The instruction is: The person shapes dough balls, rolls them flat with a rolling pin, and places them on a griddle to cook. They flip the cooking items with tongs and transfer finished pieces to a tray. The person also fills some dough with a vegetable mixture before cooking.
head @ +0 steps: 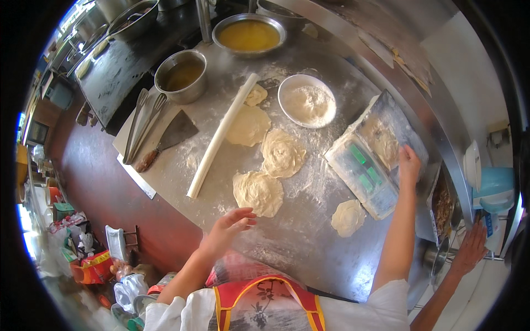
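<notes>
My left hand (230,229) hovers by the near edge of a flattened round of dough (258,194), fingers apart and holding nothing. Over the pan of a digital scale (352,165) is my right hand (409,163), its fingers bunched beside a piece of dough (381,142). Whether it grips that dough is hidden. A second swirled dough round (283,153) touches the first. Beyond them a thin rolled sheet (248,126) lies partly beside a long white rolling pin (223,134). A smaller dough round (348,218) sits near the scale's front edge.
A bowl of flour (308,101), a pot of dark liquid (182,76) and a basin of yellow liquid (249,35) stand farther back. A scraper (169,138) and metal tongs (143,124) lie left. A griddle (116,74) is beyond. Another person's hand (470,248) is at right.
</notes>
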A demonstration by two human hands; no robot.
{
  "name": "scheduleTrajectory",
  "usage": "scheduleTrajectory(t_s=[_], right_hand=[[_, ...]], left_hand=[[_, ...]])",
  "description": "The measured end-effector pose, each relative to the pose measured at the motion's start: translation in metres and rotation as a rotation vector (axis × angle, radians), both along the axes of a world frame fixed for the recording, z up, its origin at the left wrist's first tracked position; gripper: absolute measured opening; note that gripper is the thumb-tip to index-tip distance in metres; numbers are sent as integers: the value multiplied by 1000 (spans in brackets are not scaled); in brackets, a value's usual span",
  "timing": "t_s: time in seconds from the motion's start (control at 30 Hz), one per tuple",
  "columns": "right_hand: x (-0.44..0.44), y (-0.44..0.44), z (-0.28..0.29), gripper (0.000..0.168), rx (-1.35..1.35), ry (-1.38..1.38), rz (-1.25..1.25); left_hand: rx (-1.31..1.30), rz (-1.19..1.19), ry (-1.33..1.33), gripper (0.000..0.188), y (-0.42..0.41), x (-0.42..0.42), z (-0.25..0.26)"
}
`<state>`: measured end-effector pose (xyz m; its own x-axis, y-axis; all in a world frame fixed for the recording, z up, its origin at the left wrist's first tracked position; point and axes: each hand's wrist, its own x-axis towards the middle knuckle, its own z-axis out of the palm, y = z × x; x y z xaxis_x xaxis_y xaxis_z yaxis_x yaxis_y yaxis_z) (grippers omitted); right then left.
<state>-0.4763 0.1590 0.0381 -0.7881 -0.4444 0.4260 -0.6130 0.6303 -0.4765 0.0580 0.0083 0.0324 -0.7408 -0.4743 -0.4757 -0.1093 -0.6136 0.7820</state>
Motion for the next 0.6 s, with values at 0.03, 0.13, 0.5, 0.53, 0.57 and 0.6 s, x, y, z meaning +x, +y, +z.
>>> scheduleTrajectory(t_s=[0.03,0.13,0.5,0.53,0.57,0.6], right_hand=[[-4,-2,-1,29,107,91,-6],[7,-20,6,31,469,288,-14],[191,-79,104,16,-330,-643,289],[203,-79,104,16,-328,-694,303],[214,-78,98,17,-315,-761,309],[221,-74,87,17,-301,-823,314]], left_hand=[[-1,20,-2,40,0,3,-1],[81,116,-62,40,-5,16,-2],[32,286,9,44,-83,40,-29],[-64,257,6,44,-86,41,-43],[-166,229,2,43,-90,44,-52],[-184,201,19,42,-95,49,-47]])
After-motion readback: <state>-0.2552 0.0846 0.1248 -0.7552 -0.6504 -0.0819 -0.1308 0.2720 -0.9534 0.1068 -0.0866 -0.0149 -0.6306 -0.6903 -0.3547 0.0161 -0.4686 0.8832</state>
